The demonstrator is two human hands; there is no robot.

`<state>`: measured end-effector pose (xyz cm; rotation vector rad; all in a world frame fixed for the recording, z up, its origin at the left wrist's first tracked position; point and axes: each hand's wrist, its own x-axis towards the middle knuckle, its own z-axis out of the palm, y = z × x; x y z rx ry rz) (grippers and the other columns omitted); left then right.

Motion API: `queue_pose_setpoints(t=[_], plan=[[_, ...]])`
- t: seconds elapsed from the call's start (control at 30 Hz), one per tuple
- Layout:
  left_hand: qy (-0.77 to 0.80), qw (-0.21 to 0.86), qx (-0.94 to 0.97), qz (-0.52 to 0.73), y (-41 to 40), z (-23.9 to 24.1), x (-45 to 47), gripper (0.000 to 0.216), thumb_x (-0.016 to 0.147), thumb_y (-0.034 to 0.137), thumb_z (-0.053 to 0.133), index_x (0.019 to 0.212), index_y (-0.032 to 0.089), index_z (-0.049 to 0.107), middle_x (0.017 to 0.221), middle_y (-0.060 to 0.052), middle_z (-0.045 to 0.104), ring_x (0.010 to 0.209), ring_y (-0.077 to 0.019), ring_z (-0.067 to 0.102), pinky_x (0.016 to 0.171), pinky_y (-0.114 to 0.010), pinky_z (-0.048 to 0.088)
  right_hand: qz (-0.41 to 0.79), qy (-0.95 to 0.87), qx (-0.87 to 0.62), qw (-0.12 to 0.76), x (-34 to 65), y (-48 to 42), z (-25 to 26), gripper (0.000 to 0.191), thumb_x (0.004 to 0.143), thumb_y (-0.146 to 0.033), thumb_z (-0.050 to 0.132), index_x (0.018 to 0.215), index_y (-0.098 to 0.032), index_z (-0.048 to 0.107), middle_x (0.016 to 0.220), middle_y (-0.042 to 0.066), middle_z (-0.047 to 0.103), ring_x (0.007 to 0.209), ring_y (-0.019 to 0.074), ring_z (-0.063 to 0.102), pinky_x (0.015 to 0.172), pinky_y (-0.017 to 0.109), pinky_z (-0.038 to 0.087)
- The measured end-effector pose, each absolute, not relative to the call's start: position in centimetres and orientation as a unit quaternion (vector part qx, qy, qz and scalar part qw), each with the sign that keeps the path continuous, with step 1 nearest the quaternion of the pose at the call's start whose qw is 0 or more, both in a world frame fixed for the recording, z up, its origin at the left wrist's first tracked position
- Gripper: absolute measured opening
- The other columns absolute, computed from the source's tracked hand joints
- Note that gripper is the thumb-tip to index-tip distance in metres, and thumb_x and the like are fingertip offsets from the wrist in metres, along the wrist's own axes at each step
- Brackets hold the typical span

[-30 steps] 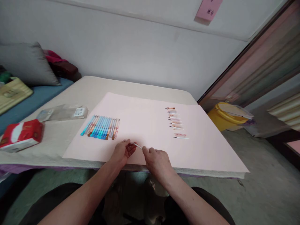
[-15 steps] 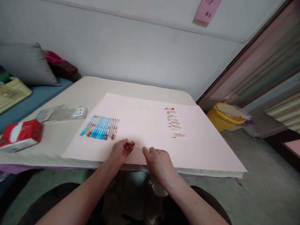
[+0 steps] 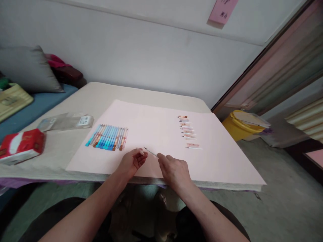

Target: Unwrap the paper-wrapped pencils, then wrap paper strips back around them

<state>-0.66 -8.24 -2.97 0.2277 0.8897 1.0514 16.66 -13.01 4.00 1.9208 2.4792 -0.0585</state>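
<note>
My right hand [image 3: 174, 169] pinches a thin pen refill [image 3: 150, 152] by its near end. The refill's dark tip points up and left, free in the air. My left hand [image 3: 131, 162] is closed just left of that tip, fingertips pinched on a small pale piece too small to name. Both hands hover over the near edge of a pink paper sheet [image 3: 156, 127]. On the sheet's left lies a row of blue and orange pens [image 3: 107, 137]. At its right, small pen parts and refills [image 3: 188, 131] lie in a column.
The sheet lies on a beige table [image 3: 101, 94]. A clear packet [image 3: 67, 121] and a red tissue pack [image 3: 21, 145] sit at the table's left. A yellow bucket [image 3: 242, 124] stands on the floor at right. A grey pillow [image 3: 27, 69] rests at far left.
The refill spanned both hands before. Now my right hand has drawn it right and up, so its dark tip is clear of my left fingers.
</note>
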Motion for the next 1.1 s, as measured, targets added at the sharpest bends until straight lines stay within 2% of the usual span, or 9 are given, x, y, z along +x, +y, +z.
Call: queue_pose_setpoints(t=[0.17,0.27,0.5,0.73,0.83,0.93,1.03,1.1], plan=[[0.419,0.757,0.225,0.448,-9.4,-2.6,0.4,0.012,0.075,0.025,0.063,0.073,0.014,0.060,0.085,-0.008,0.067,0.065,-0.0085,0.059,0.053,-0.017,0.046,-0.051,0.776,0.629,-0.018,16.8,-12.4,2.5,0.027,0.094,-0.031,0.035,0.111,-0.031,0.056,0.090,0.001,0.069,0.077,0.0167,0.064,0.058,0.025,0.033],[0.406,0.771,0.215,0.440,-9.9,-2.8,0.8,0.009,0.074,0.021,0.064,0.078,0.014,0.060,0.083,-0.005,0.066,0.060,-0.0057,0.055,0.049,-0.015,0.043,-0.074,0.769,0.634,-0.036,16.7,-11.9,1.6,0.028,0.094,-0.031,0.035,0.112,-0.031,0.057,0.091,0.001,0.070,0.081,0.0176,0.064,0.061,0.025,0.035],[0.375,0.796,0.166,0.445,-10.5,-3.2,1.4,0.006,0.072,0.011,0.064,0.075,0.012,0.059,0.072,-0.003,0.062,0.059,-0.0066,0.058,0.058,-0.016,0.048,-0.160,0.755,0.632,-0.068,15.5,-11.8,0.9,0.031,0.095,-0.035,0.034,0.110,-0.029,0.061,0.094,0.003,0.070,0.084,0.0163,0.063,0.067,0.023,0.038],[0.399,0.775,0.170,0.459,-10.5,-3.3,1.3,0.009,0.073,0.019,0.065,0.076,0.014,0.059,0.066,-0.001,0.061,0.055,-0.0070,0.057,0.051,-0.016,0.045,-0.218,0.750,0.615,-0.104,15.1,-11.9,0.5,0.031,0.095,-0.032,0.035,0.106,-0.027,0.063,0.087,0.003,0.070,0.077,0.0148,0.062,0.064,0.021,0.038],[0.426,0.750,0.179,0.473,-10.3,-3.3,1.1,0.009,0.071,0.020,0.065,0.072,0.013,0.058,0.062,-0.001,0.060,0.053,-0.0070,0.056,0.048,-0.016,0.044,-0.319,0.723,0.590,-0.168,15.3,-11.5,0.1,0.030,0.092,-0.025,0.038,0.109,-0.021,0.062,0.072,0.001,0.066,0.066,0.0124,0.058,0.061,0.021,0.038],[0.449,0.719,0.173,0.501,-9.6,-3.0,0.6,0.011,0.069,0.019,0.066,0.069,0.013,0.057,0.060,0.000,0.059,0.051,-0.0065,0.054,0.047,-0.016,0.043,-0.465,0.643,0.555,-0.250,15.6,-10.9,-0.5,0.030,0.087,-0.023,0.040,0.108,-0.016,0.062,0.060,-0.002,0.058,0.052,0.0097,0.049,0.051,0.020,0.035],[0.469,0.692,0.154,0.527,-8.6,-2.7,-0.1,0.012,0.067,0.018,0.066,0.067,0.014,0.054,0.057,0.002,0.057,0.048,-0.0058,0.053,0.046,-0.016,0.043,-0.583,0.531,0.535,-0.304,15.8,-10.5,-1.0,0.028,0.083,-0.029,0.045,0.101,-0.013,0.061,0.058,-0.003,0.055,0.042,0.0075,0.037,0.041,0.019,0.026],[0.476,0.682,0.146,0.536,-8.1,-2.7,-0.6,0.013,0.068,0.018,0.066,0.067,0.015,0.053,0.056,0.003,0.055,0.047,-0.0053,0.052,0.044,-0.015,0.043,-0.635,0.464,0.515,-0.341,15.9,-10.3,-1.2,0.026,0.080,-0.031,0.051,0.097,-0.012,0.060,0.059,-0.002,0.056,0.041,0.0065,0.037,0.041,0.019,0.025]])
